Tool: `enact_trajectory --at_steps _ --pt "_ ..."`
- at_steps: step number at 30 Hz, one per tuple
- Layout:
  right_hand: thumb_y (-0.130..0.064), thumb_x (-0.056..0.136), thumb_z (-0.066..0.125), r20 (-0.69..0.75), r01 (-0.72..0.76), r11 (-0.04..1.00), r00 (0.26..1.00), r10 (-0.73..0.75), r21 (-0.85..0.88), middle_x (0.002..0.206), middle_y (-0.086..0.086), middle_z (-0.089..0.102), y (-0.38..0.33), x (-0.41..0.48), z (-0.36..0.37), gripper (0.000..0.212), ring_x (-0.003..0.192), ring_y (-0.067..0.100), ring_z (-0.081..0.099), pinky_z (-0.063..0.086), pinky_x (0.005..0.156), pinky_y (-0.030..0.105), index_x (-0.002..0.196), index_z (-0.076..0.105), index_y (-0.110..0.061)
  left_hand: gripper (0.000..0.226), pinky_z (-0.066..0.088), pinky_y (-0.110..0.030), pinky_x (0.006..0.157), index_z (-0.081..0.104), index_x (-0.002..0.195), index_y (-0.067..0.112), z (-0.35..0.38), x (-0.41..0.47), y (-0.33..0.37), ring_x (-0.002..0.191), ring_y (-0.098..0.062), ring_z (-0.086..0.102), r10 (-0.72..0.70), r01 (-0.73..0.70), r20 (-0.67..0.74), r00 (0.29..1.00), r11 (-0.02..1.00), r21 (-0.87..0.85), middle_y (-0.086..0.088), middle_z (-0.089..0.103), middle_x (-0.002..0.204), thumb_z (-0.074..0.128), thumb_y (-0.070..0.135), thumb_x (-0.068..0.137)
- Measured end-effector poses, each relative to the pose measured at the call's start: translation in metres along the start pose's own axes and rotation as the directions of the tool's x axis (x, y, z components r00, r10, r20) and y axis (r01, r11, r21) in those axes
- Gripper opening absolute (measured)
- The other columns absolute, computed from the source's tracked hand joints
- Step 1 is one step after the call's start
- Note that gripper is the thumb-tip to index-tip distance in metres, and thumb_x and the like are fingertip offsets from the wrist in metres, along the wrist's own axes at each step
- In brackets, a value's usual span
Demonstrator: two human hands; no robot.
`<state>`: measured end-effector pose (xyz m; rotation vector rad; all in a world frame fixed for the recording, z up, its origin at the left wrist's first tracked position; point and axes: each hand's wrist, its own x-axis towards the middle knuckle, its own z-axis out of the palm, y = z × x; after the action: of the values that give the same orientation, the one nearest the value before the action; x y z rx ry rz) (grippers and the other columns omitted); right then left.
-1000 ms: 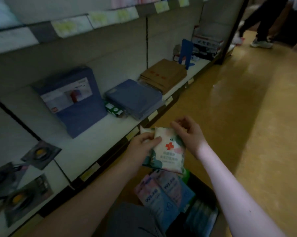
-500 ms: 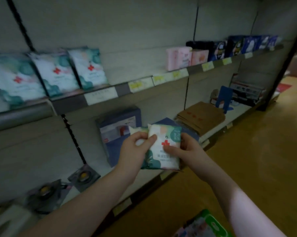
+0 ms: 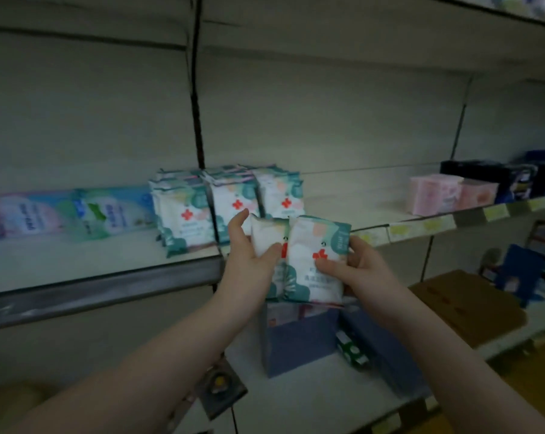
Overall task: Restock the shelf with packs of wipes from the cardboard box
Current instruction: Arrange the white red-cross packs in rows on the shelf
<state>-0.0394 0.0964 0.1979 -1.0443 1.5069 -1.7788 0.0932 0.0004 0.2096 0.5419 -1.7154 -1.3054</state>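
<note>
- Two packs of wipes [image 3: 308, 245] sit centre frame, upright and side by side, the right one overlapping the left one's edge; both are held in front of the shelf [image 3: 108, 288] lip, not on it.
- Left hand [image 3: 249, 261] grips the left pack: thumb across its front, fingers behind, one finger sticking up past the top edge.
- Right hand [image 3: 355, 267] grips the right pack: thumb pressed on the front near the red cross, fingers curled round its right edge.
- Stocked packs [image 3: 199, 211] with the same print stand in three rows on the shelf just behind and left of the hands.
- Can't tell if more packs sit behind the two held ones; the left pack's lower half is hidden by the left hand, and the label text is blurred.
- Pastel packs [image 3: 76, 214] at the left of the frame are smeared and cut off by the edge.
- Pink boxes [image 3: 443, 194] and dark boxes [image 3: 496, 180] sit far right on the same shelf.
- Blue box [image 3: 296, 343] on the lower shelf [image 3: 296, 399] has its top hidden behind the held packs; brown cartons [image 3: 465, 305] lie to its right.
</note>
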Motion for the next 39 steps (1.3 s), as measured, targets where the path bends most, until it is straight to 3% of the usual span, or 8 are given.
enact_trajectory --at_steps 4,9,14,18,21,27,31,39 --pt "0.0 0.081 0.066 0.001 0.056 0.998 0.998 -0.056 0.01 0.106 0.012 0.069 -0.01 0.031 0.032 0.037 0.09 0.025 0.069 0.059 0.075 0.039 0.114 0.051 -0.008 0.046 0.05 -0.037 0.092 0.032 0.133 0.014 -0.035 0.024 0.005 0.106 -0.02 0.059 -0.009 0.015 -0.153 0.988 0.999 0.04 -0.005 0.055 0.124 0.052 0.005 0.093" --pt "0.004 0.085 0.06 -0.121 0.133 0.991 0.984 -0.128 0.031 0.101 0.004 0.064 -0.016 0.08 0.073 0.036 0.086 0.017 0.066 0.058 0.073 0.031 0.112 0.045 -0.014 0.047 0.05 -0.033 0.082 0.029 0.132 0.015 -0.081 0.058 0.008 0.084 -0.016 0.058 0.031 -0.018 -0.293 0.956 0.999 0.046 -0.005 0.055 0.108 0.047 -0.002 0.092" --pt "-0.001 0.087 0.056 -0.122 0.158 0.975 0.977 -0.177 -0.154 0.098 0.004 0.059 -0.012 0.12 0.106 0.036 0.08 0.013 0.06 0.052 0.072 0.025 0.115 0.038 -0.012 0.043 0.043 -0.029 0.057 0.028 0.13 0.009 -0.103 0.088 -0.007 0.062 -0.016 0.051 0.014 0.029 -0.316 0.949 0.991 0.13 -0.006 0.054 0.085 0.042 -0.005 0.091" --pt "-0.005 0.085 0.059 -0.115 0.147 0.941 0.975 -0.19 -0.305 0.102 0.005 0.054 -0.003 0.134 0.12 0.053 0.078 0.01 0.052 0.04 0.059 0.012 0.13 0.03 -0.009 0.048 0.049 -0.042 0.086 0.032 0.122 0.009 -0.108 0.093 -0.019 0.095 -0.029 0.056 0.056 0.041 -0.383 0.922 0.969 0.243 -0.021 0.052 0.115 0.051 -0.007 0.081" --pt "-0.004 0.081 0.064 -0.11 0.164 0.897 0.968 -0.227 -0.411 0.109 0.003 0.049 0.003 0.135 0.122 0.07 0.082 0.009 0.051 0.041 0.059 0.004 0.138 0.024 -0.006 0.063 0.036 -0.046 0.102 0.034 0.128 0.001 -0.105 0.092 -0.024 0.114 -0.037 0.045 0.116 0.073 -0.432 0.894 0.915 0.396 -0.023 0.045 0.124 0.058 -0.01 0.071" --pt "-0.011 0.08 0.066 -0.075 0.207 0.666 0.927 -0.369 -0.716 0.134 0.011 0.026 0.007 0.132 0.123 0.079 0.124 0.024 0.034 0.028 0.101 0.021 0.145 0.02 -0.009 0.085 0.021 -0.042 0.106 0.019 0.143 0.009 -0.101 0.08 -0.022 0.13 -0.035 0.024 0.204 0.171 -0.469 0.859 0.75 0.639 -0.017 0.024 0.139 0.059 -0.005 0.069" --pt "-0.007 0.081 0.064 -0.034 0.256 0.559 0.889 -0.456 -0.789 0.132 0.01 0.03 0.012 0.126 0.125 0.068 0.125 0.024 0.031 0.03 0.103 0.026 0.139 0.028 -0.014 0.091 0.015 -0.043 0.11 0.015 0.145 0.016 -0.1 0.078 -0.024 0.132 -0.034 0.02 0.283 0.13 -0.44 0.852 0.701 0.701 -0.014 0.02 0.143 0.058 -0.004 0.067" --pt "-0.013 0.085 0.061 -0.156 0.346 0.733 0.839 -0.521 -0.585 0.122 0.004 0.045 0.01 0.111 0.118 0.044 0.11 0.012 0.044 0.033 0.088 0.017 0.125 0.044 -0.011 0.081 0.017 -0.043 0.109 0.034 0.137 0.009 -0.093 0.078 -0.022 0.131 -0.036 0.027 0.404 0.028 -0.437 0.803 0.708 0.706 -0.016 0.031 0.139 0.068 0.001 0.064"
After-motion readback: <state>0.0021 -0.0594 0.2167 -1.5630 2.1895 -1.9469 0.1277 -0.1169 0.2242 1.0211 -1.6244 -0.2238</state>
